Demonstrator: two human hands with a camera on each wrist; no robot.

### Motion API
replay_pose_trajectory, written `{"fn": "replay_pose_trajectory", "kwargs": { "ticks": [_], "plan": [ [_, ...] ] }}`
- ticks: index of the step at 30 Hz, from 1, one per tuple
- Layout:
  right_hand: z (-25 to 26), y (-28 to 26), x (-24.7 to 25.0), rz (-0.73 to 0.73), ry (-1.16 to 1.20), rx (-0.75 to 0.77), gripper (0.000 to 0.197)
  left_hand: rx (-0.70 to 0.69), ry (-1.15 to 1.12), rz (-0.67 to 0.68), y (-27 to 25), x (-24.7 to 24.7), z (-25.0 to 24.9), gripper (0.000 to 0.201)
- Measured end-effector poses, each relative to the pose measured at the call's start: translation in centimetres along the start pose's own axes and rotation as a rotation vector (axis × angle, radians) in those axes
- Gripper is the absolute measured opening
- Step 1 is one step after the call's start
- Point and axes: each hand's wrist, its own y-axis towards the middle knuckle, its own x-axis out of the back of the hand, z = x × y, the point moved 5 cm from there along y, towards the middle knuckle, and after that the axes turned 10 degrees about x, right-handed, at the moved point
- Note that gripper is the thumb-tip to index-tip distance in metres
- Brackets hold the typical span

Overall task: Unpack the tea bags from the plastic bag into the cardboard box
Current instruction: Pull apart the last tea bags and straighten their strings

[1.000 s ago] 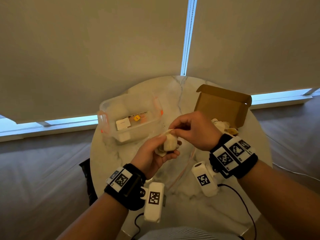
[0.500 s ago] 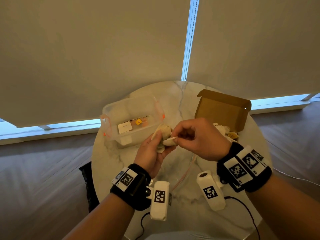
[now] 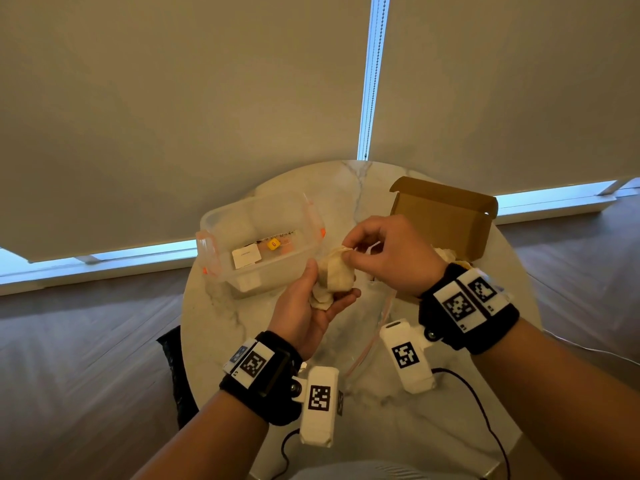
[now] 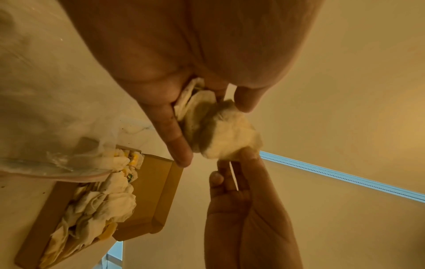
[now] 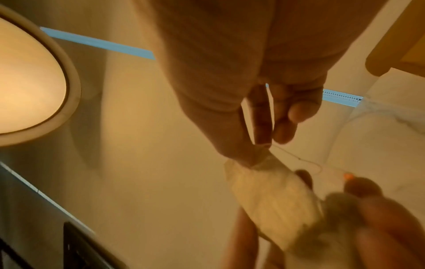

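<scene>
The left hand (image 3: 311,306) lay palm up above the round marble table (image 3: 221,327), its fingers and thumb curled round a small clump of tea bags (image 3: 334,278), soft crumpled off-white paper pouches. The right hand (image 3: 388,254) came over from the other side and pinched the top corner of the uppermost pouch between thumb and forefinger, the other fingers loosely bent. In the right wrist view a thin string (image 5: 306,160) trailed off that pouch.

The box (image 3: 446,216), plain brown cardboard with its lid flap standing open, sat on the table's far right, just behind the right wrist. In the left wrist view it held a heap of more crumpled pouches (image 4: 103,200), some showing yellow tags. The plastic bag (image 4: 46,127), clear and limp, lay on the table with its edge over the box's near end.

On the far left stood a clear plastic tub (image 3: 259,244) with orange clips.
</scene>
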Motion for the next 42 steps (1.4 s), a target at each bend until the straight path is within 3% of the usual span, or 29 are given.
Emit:
{"fn": "replay_pose_trajectory", "kwargs": {
  "ticks": [8, 14, 18, 20, 23, 27, 31, 34, 36, 38, 42],
  "plan": [
    [-0.6, 1.1, 5.7, -0.157, 0.231, -0.009, 0.008, 0.028, 0.032, -0.001, 0.3, 0.4, 0.3, 0.034],
    [-7.0, 2.9, 10.0, -0.235, -0.096, -0.144, 0.006, 0.032, 0.124, -0.015, 0.6, 1.4, 0.4, 0.034],
    [-13.6, 3.1, 7.6, 0.031, -0.303, -0.383, 0.006, 0.030, 0.140, -0.053, 0.7, 2.0, 0.4, 0.030],
    [-16.3, 2.7, 5.1, 0.162, -0.284, -0.471, 0.004, 0.027, 0.143, -0.064, 0.8, 2.2, 0.3, 0.029],
    [-18.9, 2.8, 2.1, 0.263, -0.328, -0.499, 0.006, 0.033, 0.132, -0.077, 0.9, 2.6, 0.1, 0.028],
    [-20.1, 3.6, 1.3, 0.413, -0.714, -0.498, 0.013, 0.040, 0.086, -0.059, 1.2, 2.7, -0.2, 0.039],
    [-19.0, 4.5, 1.9, 0.377, -0.860, -0.390, 0.023, 0.049, 0.003, 0.002, 1.1, 2.4, -0.4, 0.058],
    [-14.5, 4.4, 1.4, 0.153, -0.504, -0.178, 0.021, 0.047, -0.022, 0.014, 1.2, 2.2, -0.6, 0.066],
    [-9.3, 3.6, 0.6, 0.092, -0.286, 0.060, 0.014, 0.041, 0.015, 0.016, 1.3, 1.9, -0.7, 0.058],
    [-4.7, 2.3, -0.8, 0.143, -0.201, 0.229, 0.014, 0.032, 0.060, 0.012, 1.2, 1.5, -0.7, 0.046],
    [-2.1, 0.8, -2.7, 0.204, -0.245, 0.296, 0.021, 0.011, 0.113, 0.025, 0.5, 0.7, -0.8, 0.034]
  ]
}}
